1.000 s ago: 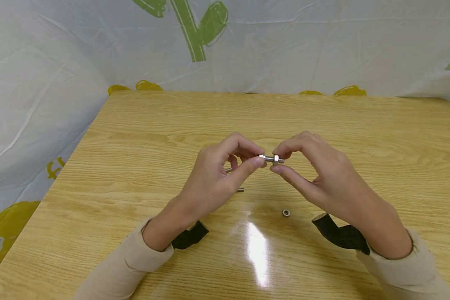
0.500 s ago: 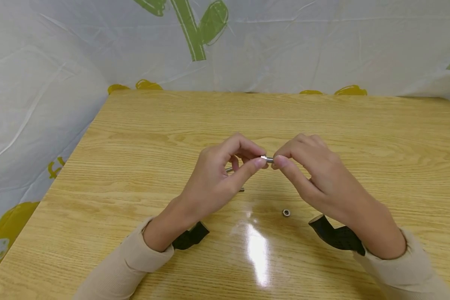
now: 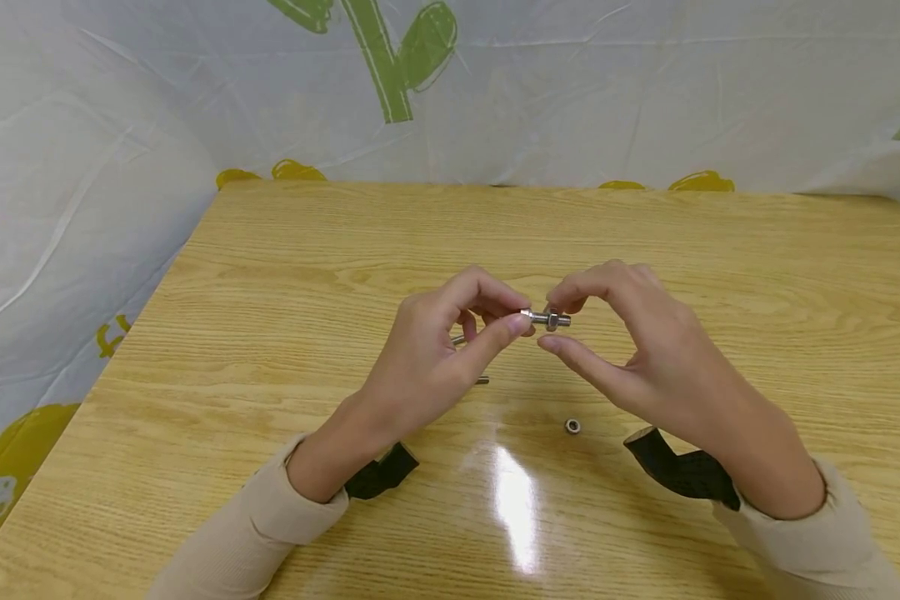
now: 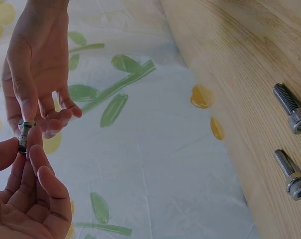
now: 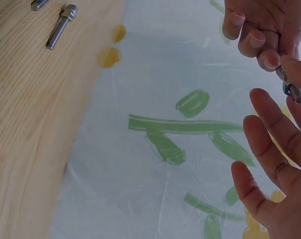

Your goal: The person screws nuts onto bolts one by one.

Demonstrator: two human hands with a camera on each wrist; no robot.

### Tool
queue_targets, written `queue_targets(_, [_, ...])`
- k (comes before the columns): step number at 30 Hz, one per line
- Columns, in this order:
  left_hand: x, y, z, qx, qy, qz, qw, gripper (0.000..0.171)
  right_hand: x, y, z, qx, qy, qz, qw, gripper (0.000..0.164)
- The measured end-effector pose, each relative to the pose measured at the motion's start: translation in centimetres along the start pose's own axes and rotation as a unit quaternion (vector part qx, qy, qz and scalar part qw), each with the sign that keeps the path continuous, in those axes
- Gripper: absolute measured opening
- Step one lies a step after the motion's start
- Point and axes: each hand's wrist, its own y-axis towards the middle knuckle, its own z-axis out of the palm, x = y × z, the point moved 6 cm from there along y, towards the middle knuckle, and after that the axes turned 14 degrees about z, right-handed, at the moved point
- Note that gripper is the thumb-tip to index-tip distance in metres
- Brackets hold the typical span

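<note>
In the head view my left hand (image 3: pixel 438 342) pinches the head end of a metal bolt (image 3: pixel 540 317) between thumb and forefinger, shank pointing right. A hex nut (image 3: pixel 552 320) sits partway along the thread, with the bolt's tip showing beyond it. My right hand (image 3: pixel 641 350) is around the nut, forefinger right at its upper side and thumb apart below it. The right wrist view shows the right hand's other fingers (image 5: pixel 274 144) spread and loosely bent. The bolt's head is mostly hidden by the left fingertips.
Two more bolts lie on the wooden table, one plain bolt (image 4: pixel 291 108) and one bolt with a ring near its head (image 4: pixel 292 175). A loose nut (image 3: pixel 572 426) rests nearer the front. A patterned cloth (image 3: pixel 540 100) hangs behind the table.
My right fingers closed over the nut half a second ago, hiding it, and have since spread apart, showing the nut and bolt tip again. The left hand has stayed in place.
</note>
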Motion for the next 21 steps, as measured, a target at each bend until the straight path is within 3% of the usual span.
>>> queue_targets(4, [0.0,0.0,0.0,0.0,0.001,-0.001,1.0,0.01,0.9,0.1,-0.2,-0.01,0.013,-0.026,1.0,0.03])
queue_targets(21, [0.0,0.0,0.0,0.002,-0.002,-0.005,1.0,0.01,1.0,0.4,0.1,0.017,0.016,0.011,1.0,0.009])
